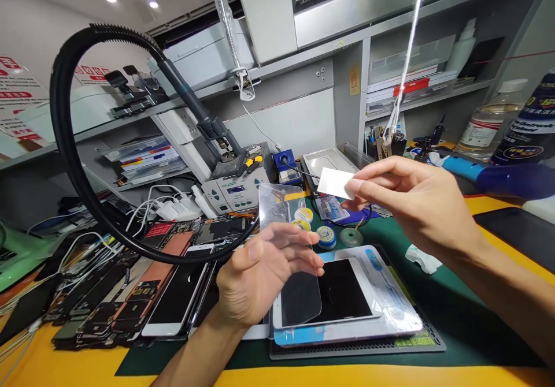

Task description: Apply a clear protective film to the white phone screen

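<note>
My left hand grips a clear sheet with rounded corners, which looks like a screen protector. Its upper end rises behind my fingers, and its lower end hangs in front of a white-framed tablet with a dark screen. The tablet lies on a shiny blue and white package. Pinched between my right thumb and fingers is a small white card, raised above the mat. My right hand stays apart from the sheet. A crumpled white wipe lies below my right wrist.
Several opened phones and parts crowd the left side, beside a white-framed phone. A thick black hose loops up from a grey hot-air station. Small round tins stand behind the tablet. Bottles and a dark phone are at right.
</note>
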Motion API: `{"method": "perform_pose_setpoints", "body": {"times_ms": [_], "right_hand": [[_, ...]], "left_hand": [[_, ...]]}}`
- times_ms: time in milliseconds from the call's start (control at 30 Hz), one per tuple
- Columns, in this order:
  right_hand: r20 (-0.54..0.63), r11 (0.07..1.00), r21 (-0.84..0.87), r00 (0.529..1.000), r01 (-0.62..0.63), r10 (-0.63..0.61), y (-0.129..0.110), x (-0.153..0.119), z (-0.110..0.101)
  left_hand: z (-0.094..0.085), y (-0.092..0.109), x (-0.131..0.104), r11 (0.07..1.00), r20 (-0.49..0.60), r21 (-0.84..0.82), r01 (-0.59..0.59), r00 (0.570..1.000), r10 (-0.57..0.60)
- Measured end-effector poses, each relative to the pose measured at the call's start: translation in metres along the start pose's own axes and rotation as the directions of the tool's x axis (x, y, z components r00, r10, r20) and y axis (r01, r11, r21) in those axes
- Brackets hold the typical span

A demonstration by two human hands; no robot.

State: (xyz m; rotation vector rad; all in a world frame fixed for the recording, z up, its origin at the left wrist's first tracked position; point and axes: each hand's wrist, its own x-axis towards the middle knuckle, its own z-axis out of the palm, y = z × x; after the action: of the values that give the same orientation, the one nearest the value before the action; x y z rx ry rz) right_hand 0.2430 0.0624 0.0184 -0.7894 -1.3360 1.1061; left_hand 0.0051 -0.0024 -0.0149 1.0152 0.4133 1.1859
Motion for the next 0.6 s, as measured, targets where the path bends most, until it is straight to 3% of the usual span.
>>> {"method": "perform_pose_setpoints", "body": {"times_ms": [200,367,600], "right_hand": [[0.134,0.986,0.142,0.989,-0.083,0.064,-0.006,-0.017,0.018],[0.13,0.98,0.199,0.991,0.002,-0.028,-0.008,-0.028,0.032],[0.039,0.98,0.114,0.985,0.166,-0.171,-0.001,-0.028,0.032]], "left_hand": [[0.0,-0.003,0.001,1.0,-0.004,0.001,0.018,1.0,-0.018],[0.0,-0.005,0.0,1.0,0.022,0.021,0.014,1.0,-0.015],[0.001,-0.006,-0.001,0.999,0.002,0.032,0.038,0.999,-0.038]]}}
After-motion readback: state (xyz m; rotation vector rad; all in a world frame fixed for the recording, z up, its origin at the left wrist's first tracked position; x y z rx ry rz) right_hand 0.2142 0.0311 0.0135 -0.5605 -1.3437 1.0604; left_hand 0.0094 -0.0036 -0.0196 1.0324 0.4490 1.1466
